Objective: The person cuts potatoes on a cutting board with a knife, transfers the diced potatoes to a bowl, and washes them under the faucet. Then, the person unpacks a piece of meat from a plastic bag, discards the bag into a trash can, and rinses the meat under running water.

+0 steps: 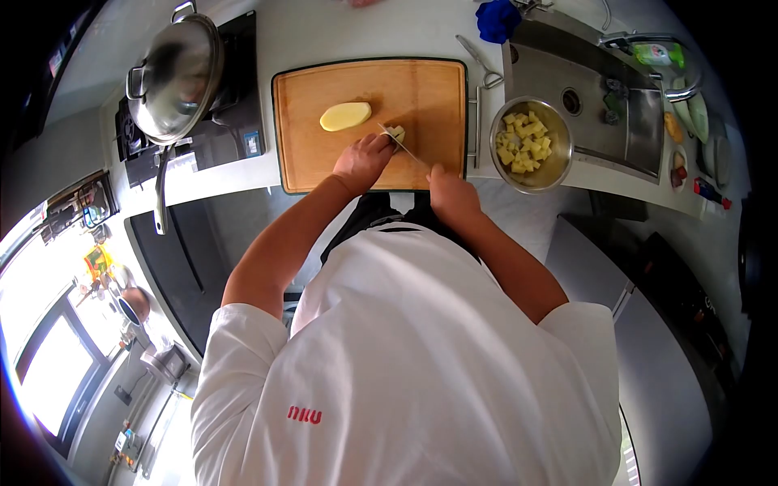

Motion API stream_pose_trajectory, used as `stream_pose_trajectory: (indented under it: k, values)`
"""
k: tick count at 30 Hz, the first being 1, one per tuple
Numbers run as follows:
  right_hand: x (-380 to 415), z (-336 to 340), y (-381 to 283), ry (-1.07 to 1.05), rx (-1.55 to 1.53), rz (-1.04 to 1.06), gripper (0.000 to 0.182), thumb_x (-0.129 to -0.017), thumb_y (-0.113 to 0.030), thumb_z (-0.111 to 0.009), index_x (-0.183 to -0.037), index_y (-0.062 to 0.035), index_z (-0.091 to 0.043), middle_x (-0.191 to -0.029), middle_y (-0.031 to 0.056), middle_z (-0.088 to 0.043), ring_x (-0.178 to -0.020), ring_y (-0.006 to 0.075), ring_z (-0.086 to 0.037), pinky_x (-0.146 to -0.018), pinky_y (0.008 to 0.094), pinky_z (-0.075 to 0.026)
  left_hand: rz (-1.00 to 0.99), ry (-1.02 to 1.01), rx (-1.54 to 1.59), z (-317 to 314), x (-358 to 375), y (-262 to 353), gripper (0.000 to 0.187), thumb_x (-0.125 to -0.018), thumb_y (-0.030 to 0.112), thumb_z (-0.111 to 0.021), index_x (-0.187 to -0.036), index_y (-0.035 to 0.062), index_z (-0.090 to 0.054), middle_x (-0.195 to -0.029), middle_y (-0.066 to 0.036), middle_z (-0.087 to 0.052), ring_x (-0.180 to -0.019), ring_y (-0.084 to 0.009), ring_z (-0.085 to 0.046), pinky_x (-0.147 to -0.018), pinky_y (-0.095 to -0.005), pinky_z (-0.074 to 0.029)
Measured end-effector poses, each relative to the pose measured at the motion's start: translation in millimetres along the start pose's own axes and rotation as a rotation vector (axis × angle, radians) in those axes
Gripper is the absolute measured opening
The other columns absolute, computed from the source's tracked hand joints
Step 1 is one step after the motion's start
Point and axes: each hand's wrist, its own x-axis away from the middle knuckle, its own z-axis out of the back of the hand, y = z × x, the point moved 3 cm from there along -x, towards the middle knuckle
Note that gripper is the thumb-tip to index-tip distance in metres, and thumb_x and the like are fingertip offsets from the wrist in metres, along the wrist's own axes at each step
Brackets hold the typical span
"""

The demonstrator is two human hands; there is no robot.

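My right hand (452, 193) is closed round the handle of a kitchen knife (404, 149), whose blade points up and left over the wooden cutting board (308, 162). At the blade's tip lie small pale potato pieces (396, 134). My left hand (361, 163) has its fingers curled against these pieces, just left of the blade; how much it grips is partly hidden by the hand itself. A peeled potato half (345, 117) rests on the board, above and left of my left hand.
Right of the board stands a metal bowl (495, 134) of potato cubes, beside the sink (600, 144). A peeler (484, 66) and a blue cloth (498, 20) lie behind. At left, a lidded pan (177, 77) sits on the stove, its handle (160, 194) jutting past the counter edge.
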Motion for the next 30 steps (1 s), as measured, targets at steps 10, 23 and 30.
stream_pose_trajectory:
  k: [10,23,30]
  values:
    - [28,3,-4,0.122,-0.025,0.103,0.023,-0.108,-0.025,-0.051,-0.1,-0.0036,-0.054,-0.089,0.0213,-0.071,-0.077,0.0452,-0.069,-0.065,0.0573,-0.053,-0.012,0.076,0.002,-3,16,-2,0.032,-0.087,0.009,-0.063,-0.119,0.0079,-0.067,-0.115,-0.007,-0.059,-0.113,-0.0272,-0.061,-0.088,-0.0413,-0.058]
    - [9,-17,-5,0.029,-0.033,0.009,0.028,-0.109,-0.027,-0.048,-0.101,-0.0018,-0.055,-0.082,0.0247,-0.071,-0.077,0.0455,-0.07,-0.067,0.0582,-0.053,-0.013,0.11,0.042,-2,15,-4,0.027,-0.088,0.009,-0.063,-0.113,0.0071,-0.068,-0.112,-0.007,-0.06,-0.107,-0.0271,-0.063,-0.085,-0.0402,-0.058]
    - [31,-9,-7,0.149,-0.048,0.107,0.025,-0.108,-0.027,-0.051,-0.101,-0.004,-0.056,-0.078,0.0224,-0.07,-0.072,0.0458,-0.068,-0.063,0.0581,-0.052,0.005,0.175,0.049,-5,21,-3,0.023,-0.086,0.007,-0.062,-0.109,0.0064,-0.067,-0.109,-0.008,-0.06,-0.106,-0.0286,-0.064,-0.083,-0.0413,-0.058]
